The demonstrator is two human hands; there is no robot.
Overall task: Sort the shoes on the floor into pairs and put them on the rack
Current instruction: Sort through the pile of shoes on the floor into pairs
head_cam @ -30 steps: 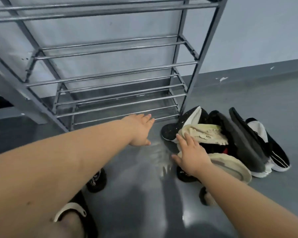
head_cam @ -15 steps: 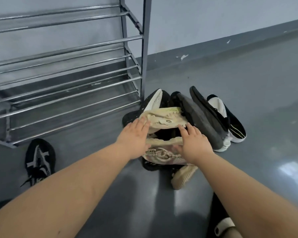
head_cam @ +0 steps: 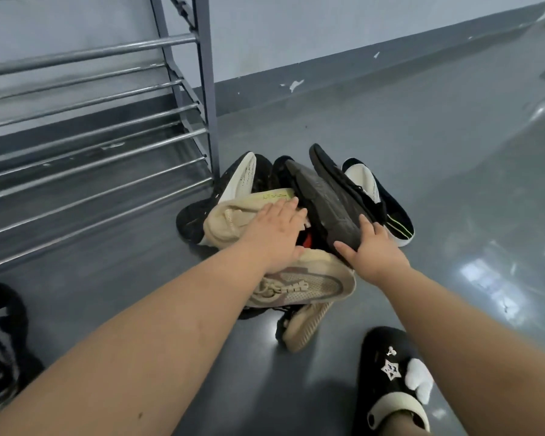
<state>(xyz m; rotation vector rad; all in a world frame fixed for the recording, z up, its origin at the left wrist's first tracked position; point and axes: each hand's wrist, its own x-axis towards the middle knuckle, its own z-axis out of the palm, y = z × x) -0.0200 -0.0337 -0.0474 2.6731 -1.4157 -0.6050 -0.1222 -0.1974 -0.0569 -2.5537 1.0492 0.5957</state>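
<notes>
Near right: black clog (head_cam: 387,369) on person's foot. Centre: shoe pile (head_cam: 296,221) on grey floor (head_cam: 422,171). L hand (head_cam: 274,234) lies flat, fingers straight, on beige sneaker (head_cam: 230,220). R hand (head_cam: 375,247) grips dark-soled shoe (head_cam: 324,202) at heel end. Far left: metal rack (head_cam: 107,127), just beside pile.

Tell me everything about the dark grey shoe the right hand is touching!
The dark grey shoe lies tipped over in the shoe pile on the floor, its ridged, rubbery-looking sole facing up. It runs from near the rack's post toward the person. The right hand grips its near end, thumb on one side, fingers on the other. It leans against another black shoe; its upper is hidden.
</notes>
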